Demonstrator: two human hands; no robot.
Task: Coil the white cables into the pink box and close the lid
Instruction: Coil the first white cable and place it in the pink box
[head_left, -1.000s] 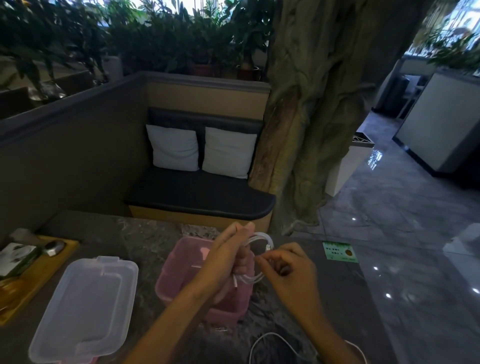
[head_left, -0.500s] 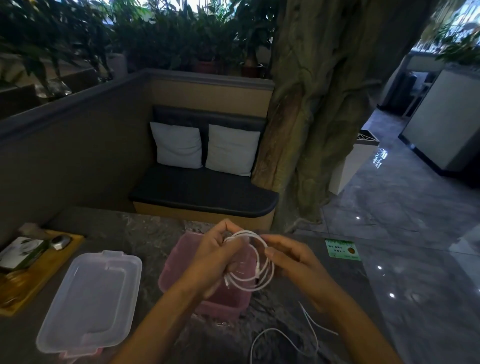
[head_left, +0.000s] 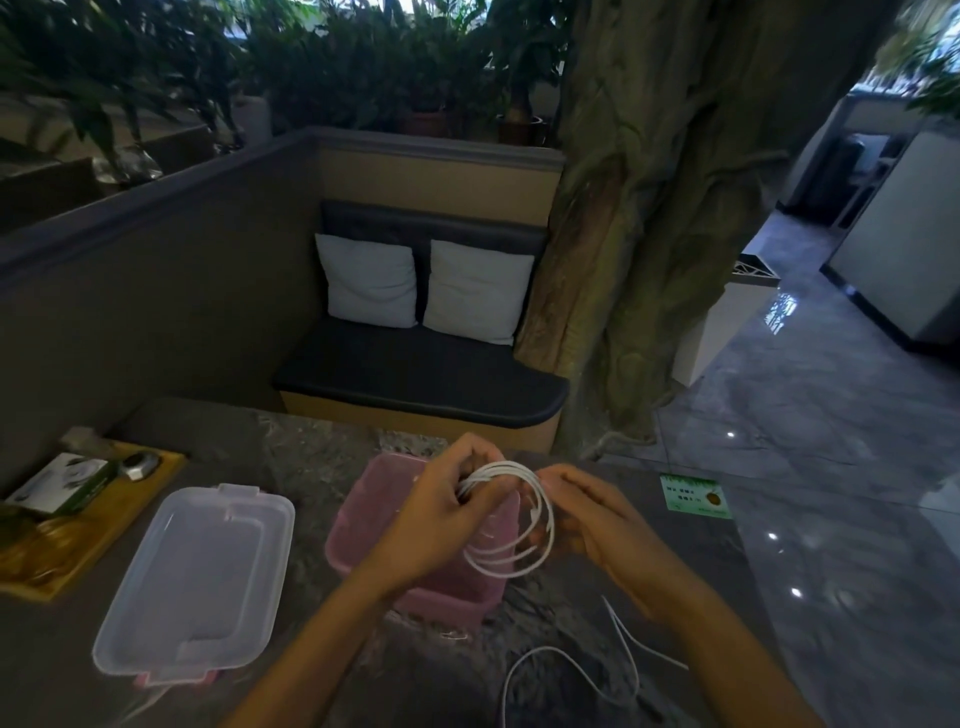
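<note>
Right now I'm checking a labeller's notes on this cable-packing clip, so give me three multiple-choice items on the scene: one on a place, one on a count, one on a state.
1. Where does the clear plastic lid lie?
A. On the pink plastic box
B. On the table, left of the pink plastic box
C. On the bench

2. How many white square cushions lean on the dark bench's backrest?
A. One
B. Two
C. Four

3. What state is the white cable in?
A. Partly looped between both hands, with a tail trailing on the table
B. Fully inside the box
C. Lying straight and untouched

Answers: 1 B, the lid rests flat beside the open box. 2 B, the cushions sit side by side. 3 A, the left hand and right hand hold the loops.
</note>
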